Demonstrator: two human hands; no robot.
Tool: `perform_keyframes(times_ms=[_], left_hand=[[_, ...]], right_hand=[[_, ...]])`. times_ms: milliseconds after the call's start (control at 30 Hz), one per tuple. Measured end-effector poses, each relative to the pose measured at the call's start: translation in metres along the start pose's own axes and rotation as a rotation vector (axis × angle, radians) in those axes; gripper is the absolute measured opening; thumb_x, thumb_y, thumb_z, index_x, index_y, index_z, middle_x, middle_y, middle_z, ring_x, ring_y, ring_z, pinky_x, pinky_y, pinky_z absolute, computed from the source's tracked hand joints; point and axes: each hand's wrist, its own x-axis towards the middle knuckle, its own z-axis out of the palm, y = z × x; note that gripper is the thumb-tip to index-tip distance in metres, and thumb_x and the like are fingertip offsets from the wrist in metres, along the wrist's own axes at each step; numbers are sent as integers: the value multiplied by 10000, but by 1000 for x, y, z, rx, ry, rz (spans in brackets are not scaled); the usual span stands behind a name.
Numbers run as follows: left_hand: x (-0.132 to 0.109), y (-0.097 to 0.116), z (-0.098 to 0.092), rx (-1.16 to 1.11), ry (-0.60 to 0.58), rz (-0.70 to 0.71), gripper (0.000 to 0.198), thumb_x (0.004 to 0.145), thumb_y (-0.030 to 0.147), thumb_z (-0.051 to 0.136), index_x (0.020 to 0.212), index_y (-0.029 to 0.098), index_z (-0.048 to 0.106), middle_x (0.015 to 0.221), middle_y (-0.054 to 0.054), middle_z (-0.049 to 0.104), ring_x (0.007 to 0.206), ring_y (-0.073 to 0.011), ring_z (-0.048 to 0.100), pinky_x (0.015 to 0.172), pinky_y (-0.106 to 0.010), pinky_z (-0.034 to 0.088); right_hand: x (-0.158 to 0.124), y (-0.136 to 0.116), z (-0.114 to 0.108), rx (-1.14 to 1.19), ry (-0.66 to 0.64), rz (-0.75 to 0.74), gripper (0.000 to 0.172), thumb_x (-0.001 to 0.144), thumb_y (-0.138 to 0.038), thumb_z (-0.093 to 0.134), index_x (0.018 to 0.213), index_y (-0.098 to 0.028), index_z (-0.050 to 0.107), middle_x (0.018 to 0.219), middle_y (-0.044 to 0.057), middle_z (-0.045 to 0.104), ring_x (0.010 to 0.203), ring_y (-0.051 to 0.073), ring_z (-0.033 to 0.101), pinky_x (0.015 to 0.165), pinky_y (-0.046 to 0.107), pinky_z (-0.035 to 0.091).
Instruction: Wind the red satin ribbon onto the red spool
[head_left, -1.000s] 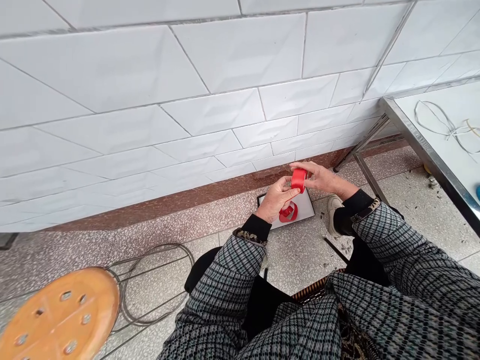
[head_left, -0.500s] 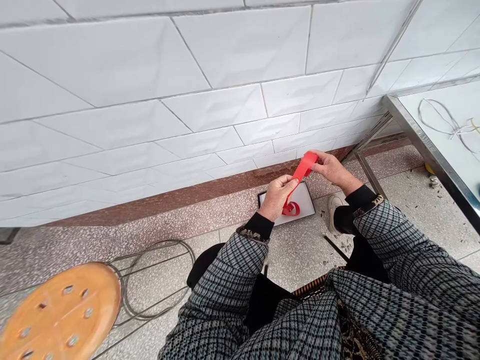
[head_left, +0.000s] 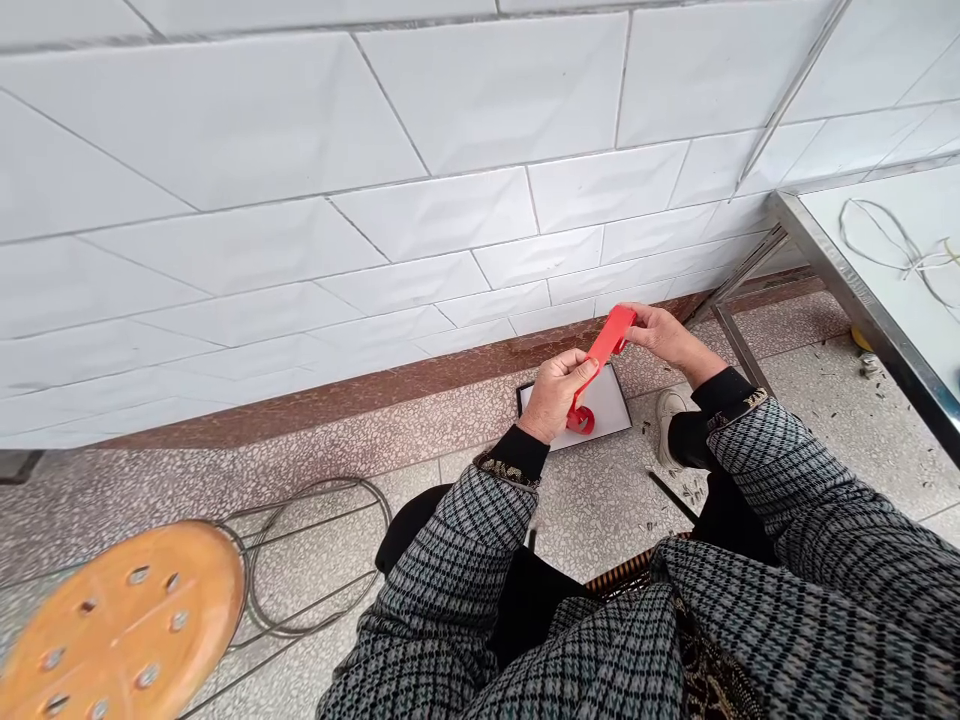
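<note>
A red ribbon [head_left: 604, 342] stretches between my two hands, slanting up to the right. My left hand [head_left: 556, 389] pinches its lower part between thumb and fingers. At the upper end, my right hand [head_left: 660, 336] grips the ribbon, where it folds over near the fingertips. Below my left hand the loose end hangs in a curl [head_left: 581, 420]. Under it, a white board with a black edge [head_left: 611, 405] lies on the floor by the wall; my left hand and the ribbon hide part of it.
An orange-topped stool [head_left: 124, 620] with wire legs lies on its side at lower left. On the right stands a metal-framed table [head_left: 847, 262] with loose wires [head_left: 900, 245] on top. A white tiled wall [head_left: 480, 90] rises ahead. Dark scraps [head_left: 832, 390] litter the floor.
The hanging curl of ribbon under my left hand has turned and drawn in narrower. Both hands keep nearly the same place and hold.
</note>
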Motion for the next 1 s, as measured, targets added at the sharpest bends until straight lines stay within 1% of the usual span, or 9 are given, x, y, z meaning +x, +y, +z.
perform_keyframes(times_ms=[100, 200, 300, 433, 533, 633, 800, 900, 1000], left_hand=[[-1, 1, 0, -50, -5, -16, 517, 691, 609, 903, 755, 197, 596, 520, 100, 425, 400, -36, 274, 417, -239, 174], [-2, 1, 3, -74, 2, -13, 524, 676, 602, 914, 745, 201, 583, 518, 102, 421, 407, -36, 280, 416, -230, 185], [-3, -2, 7, -62, 3, -23, 517, 687, 607, 904, 743, 197, 596, 527, 94, 425, 437, -43, 299, 433, -226, 203], [-2, -4, 8, -13, 11, -5, 511, 694, 618, 894, 727, 189, 619, 535, 77, 441, 486, -60, 334, 473, -235, 233], [0, -6, 7, 62, 32, 23, 512, 710, 636, 879, 724, 175, 658, 544, 63, 460, 520, -71, 352, 506, -244, 251], [1, -9, 6, 97, 40, 25, 520, 727, 651, 866, 721, 167, 678, 536, 59, 450, 533, -78, 357, 526, -250, 263], [3, -12, 6, 58, 52, 6, 530, 714, 645, 876, 677, 179, 628, 513, 67, 421, 517, -76, 341, 513, -247, 252], [6, -15, 7, 62, 118, 1, 524, 688, 609, 897, 665, 187, 587, 555, 58, 473, 532, -75, 372, 518, -235, 269], [8, -22, 9, 39, 194, 36, 454, 688, 527, 902, 774, 187, 613, 667, 38, 580, 584, -85, 464, 554, -221, 339]], right_hand=[[-3, -7, 1, 73, -34, 20, 346, 756, -363, 825, 1017, -158, 724, 832, -2, 705, 746, 142, 571, 725, 273, 459], [-4, -8, 5, 105, -21, 70, 388, 737, -368, 829, 1053, -158, 750, 781, -18, 684, 674, 116, 501, 635, 247, 371], [-3, -5, 11, 155, 12, 128, 349, 726, -360, 828, 1008, -164, 767, 717, -32, 651, 608, 95, 419, 578, 238, 302], [-6, -3, 18, 290, 6, 201, 259, 742, -362, 864, 884, -175, 754, 724, -4, 679, 609, 97, 458, 560, 226, 347], [-9, -4, 23, 401, -27, 249, 276, 736, -346, 896, 935, -194, 779, 808, 24, 752, 627, 105, 514, 549, 211, 398], [-10, -3, 29, 509, -65, 307, 304, 727, -338, 909, 968, -197, 790, 956, 60, 813, 642, 98, 550, 521, 183, 409], [-9, 4, 36, 656, -83, 380, 305, 696, -287, 903, 938, -175, 756, 1121, 105, 833, 621, 76, 537, 481, 153, 401], [-8, 3, 36, 701, -94, 421, 271, 727, -259, 859, 957, -171, 745, 1076, 97, 832, 585, 69, 494, 454, 148, 378], [-8, 0, 35, 738, -88, 468, 210, 757, -225, 803, 939, -158, 723, 853, 51, 777, 548, 65, 454, 435, 146, 339]])
